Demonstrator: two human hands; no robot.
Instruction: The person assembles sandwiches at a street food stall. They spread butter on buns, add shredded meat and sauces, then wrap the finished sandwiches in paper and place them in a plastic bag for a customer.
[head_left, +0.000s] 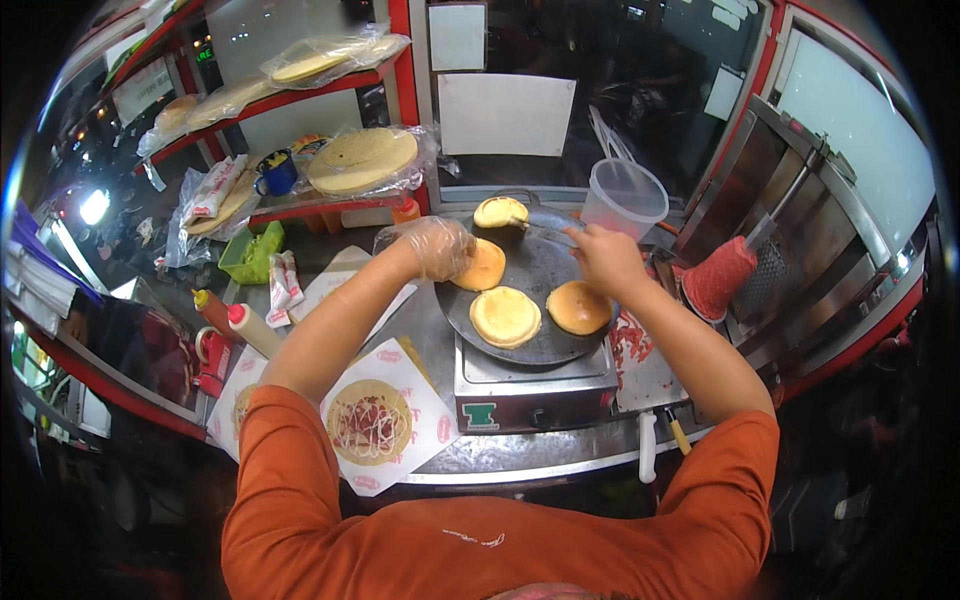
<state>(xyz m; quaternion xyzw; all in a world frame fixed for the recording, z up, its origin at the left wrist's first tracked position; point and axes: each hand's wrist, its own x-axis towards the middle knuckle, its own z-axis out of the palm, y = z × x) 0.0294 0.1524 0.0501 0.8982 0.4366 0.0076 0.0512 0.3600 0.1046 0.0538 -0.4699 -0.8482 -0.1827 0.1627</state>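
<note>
My left hand (442, 251), in a clear plastic glove, is at the left rim of a round black griddle (517, 259), its fingers against a browned bun (484, 266). My bare right hand (606, 259) grips metal tongs (551, 231) whose tips reach a bun half (501, 213) at the back of the griddle. Two more buns, a pale one (505, 317) and a glossy brown one (580, 307), lie nearer the front. A flatbread with meat and white sauce (370, 422) rests on printed paper to the left.
Sauce bottles (255, 330) and a green tub of lettuce (253, 255) stand left. At right are a clear bucket (626, 196), a meat cone (720, 277) by the upright grill, chopped meat (631, 337) and a white-handled knife (647, 448) at the counter's edge.
</note>
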